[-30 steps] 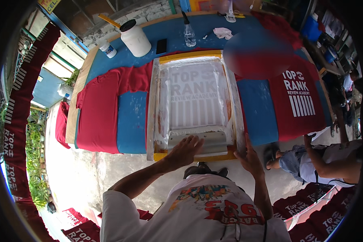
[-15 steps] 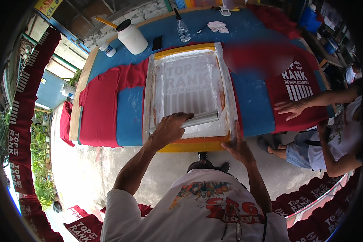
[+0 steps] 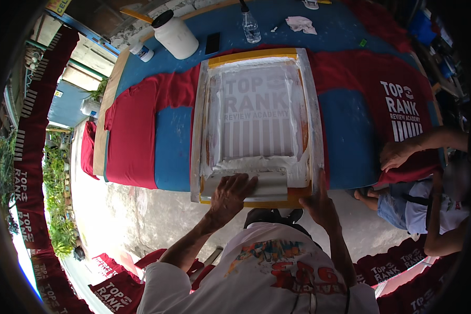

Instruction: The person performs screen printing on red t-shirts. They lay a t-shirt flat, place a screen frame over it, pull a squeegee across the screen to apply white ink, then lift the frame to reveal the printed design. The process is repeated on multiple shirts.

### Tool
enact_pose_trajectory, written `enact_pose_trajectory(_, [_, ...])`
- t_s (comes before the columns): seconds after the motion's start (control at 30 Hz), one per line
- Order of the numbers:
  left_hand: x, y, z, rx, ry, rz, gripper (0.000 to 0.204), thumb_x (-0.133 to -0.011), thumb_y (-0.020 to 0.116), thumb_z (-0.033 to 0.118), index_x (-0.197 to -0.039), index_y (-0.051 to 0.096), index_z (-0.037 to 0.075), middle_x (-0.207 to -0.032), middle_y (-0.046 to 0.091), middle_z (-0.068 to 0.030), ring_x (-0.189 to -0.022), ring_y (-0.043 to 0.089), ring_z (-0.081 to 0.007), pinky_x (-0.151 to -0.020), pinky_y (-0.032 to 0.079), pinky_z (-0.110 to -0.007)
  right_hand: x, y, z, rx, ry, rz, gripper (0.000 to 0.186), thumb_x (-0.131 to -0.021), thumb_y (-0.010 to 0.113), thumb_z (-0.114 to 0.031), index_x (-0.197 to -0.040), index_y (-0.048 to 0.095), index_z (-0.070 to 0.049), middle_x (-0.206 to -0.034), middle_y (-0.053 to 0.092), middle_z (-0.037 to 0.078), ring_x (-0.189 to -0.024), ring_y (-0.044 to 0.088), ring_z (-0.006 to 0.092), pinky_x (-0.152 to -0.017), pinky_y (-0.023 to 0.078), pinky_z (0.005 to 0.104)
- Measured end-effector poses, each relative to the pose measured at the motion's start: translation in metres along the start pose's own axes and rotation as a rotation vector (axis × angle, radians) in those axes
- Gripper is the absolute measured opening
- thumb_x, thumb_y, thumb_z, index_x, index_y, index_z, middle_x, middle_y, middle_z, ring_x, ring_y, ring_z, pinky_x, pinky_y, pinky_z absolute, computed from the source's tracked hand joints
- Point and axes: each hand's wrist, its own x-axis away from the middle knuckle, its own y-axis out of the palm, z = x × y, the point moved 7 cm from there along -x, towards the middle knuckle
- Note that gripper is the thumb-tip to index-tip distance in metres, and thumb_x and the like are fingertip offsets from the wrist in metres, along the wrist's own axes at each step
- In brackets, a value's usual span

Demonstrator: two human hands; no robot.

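A screen-printing frame (image 3: 315,125) with a pale mesh lies over a red shirt on the blue table. Grey lettering and vertical bars show in the mesh, and white ink lines its inner edges. My left hand (image 3: 229,198) is closed over a wide metal squeegee (image 3: 269,184), which lies crosswise at the frame's near end. At the near right corner, my right hand (image 3: 320,208) grips the frame, fingers along its outer side. The squeegee's lower edge is partly hidden by my left hand.
A red shirt (image 3: 131,136) lies at left, a white-printed one (image 3: 403,97) at right beside a co-worker's hand (image 3: 397,155). Behind the frame are a white jar (image 3: 177,39), phone (image 3: 212,43), clear bottle (image 3: 250,29) and crumpled cloth (image 3: 301,24). Printed shirts hang around.
My left hand has brought the squeegee nearer to me, to the frame's near end. My right hand stays at the corner. The co-worker's outstretched hand has moved nearer the table's front edge.
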Motion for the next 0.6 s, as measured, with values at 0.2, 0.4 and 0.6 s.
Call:
enact_pose_trajectory(0.2, [-0.086, 0.011, -0.062, -0.092, 0.067, 0.03, 0.066, -0.084, 0.068, -0.004, -0.148, 0.063, 0.011, -0.132, 0.065, -0.0156, -0.124, 0.067, -0.0331, -0.104, 0.05, -0.048, -0.001, -0.001, -0.007, 0.005, -0.056, 0.013, 0.117, -0.094, 0.083, -0.024, -0.176, 0.0, -0.008, -0.147, 0.063, 0.037, -0.125, 0.07, 0.0514, -0.107, 0.058, 0.0562])
enact_pose_trajectory(0.4, [-0.229, 0.008, -0.143, -0.172, 0.155, 0.204, 0.054, -0.082, 0.074, -0.005, -0.134, 0.07, 0.012, -0.116, 0.072, -0.0079, -0.11, 0.072, -0.0277, -0.098, 0.054, -0.046, 0.001, -0.005, -0.012, 0.083, -0.049, 0.048, 0.118, -0.093, 0.086, -0.033, -0.175, 0.006, -0.005, -0.131, 0.071, 0.037, -0.115, 0.075, 0.0506, -0.096, 0.063, 0.0554])
enact_pose_trajectory(0.6, [-0.321, 0.001, -0.189, -0.112, 0.045, -0.112, 0.062, -0.084, 0.066, -0.007, -0.143, 0.071, 0.012, -0.128, 0.077, -0.0191, -0.124, 0.071, -0.0363, -0.114, 0.054, -0.049, 0.001, -0.003, -0.008, 0.095, 0.0, 0.05, 0.119, -0.093, 0.087, -0.041, -0.174, 0.007, -0.006, -0.125, 0.074, 0.035, -0.112, 0.075, 0.0517, -0.095, 0.064, 0.0579])
